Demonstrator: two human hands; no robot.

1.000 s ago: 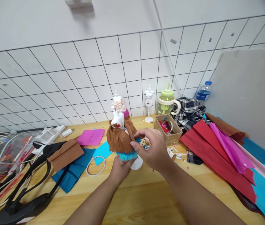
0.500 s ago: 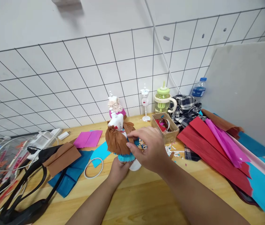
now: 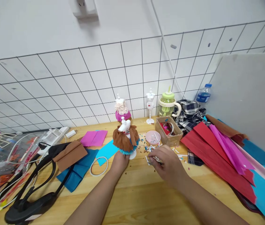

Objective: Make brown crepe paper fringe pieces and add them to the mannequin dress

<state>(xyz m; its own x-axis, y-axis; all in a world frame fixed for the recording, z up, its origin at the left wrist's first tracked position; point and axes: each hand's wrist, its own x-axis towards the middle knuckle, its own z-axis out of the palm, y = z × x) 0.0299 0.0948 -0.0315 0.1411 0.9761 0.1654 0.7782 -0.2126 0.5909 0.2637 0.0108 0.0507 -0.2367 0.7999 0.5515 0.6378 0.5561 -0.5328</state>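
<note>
A small white dress form (image 3: 124, 126) wears a ruffled brown paper skirt (image 3: 123, 140) with a fringed blue hem, and leans slightly. My left hand (image 3: 119, 164) is closed around its lower part, below the skirt; the fingers are mostly hidden. To the right, my right hand (image 3: 168, 164) is low over the table among white paper scraps (image 3: 175, 151), with thumb and index finger curled close together. Whatever is between those fingertips is too small to make out. Just beyond that hand lies a round pink dish (image 3: 153, 137) with scraps in it.
Behind stand a dress form in pink (image 3: 123, 114), a bare white one (image 3: 150, 107) and a green-lidded jug (image 3: 167, 104). A cardboard box (image 3: 170, 137) and red crepe paper (image 3: 219, 159) are at right. Left are a white ring (image 3: 99, 166), coloured papers and a black strap (image 3: 36, 200).
My right hand has left the brown skirt and moved down and right to the scraps. The pink dish has come into sight. My left hand still holds the dress form, which sits lower.
</note>
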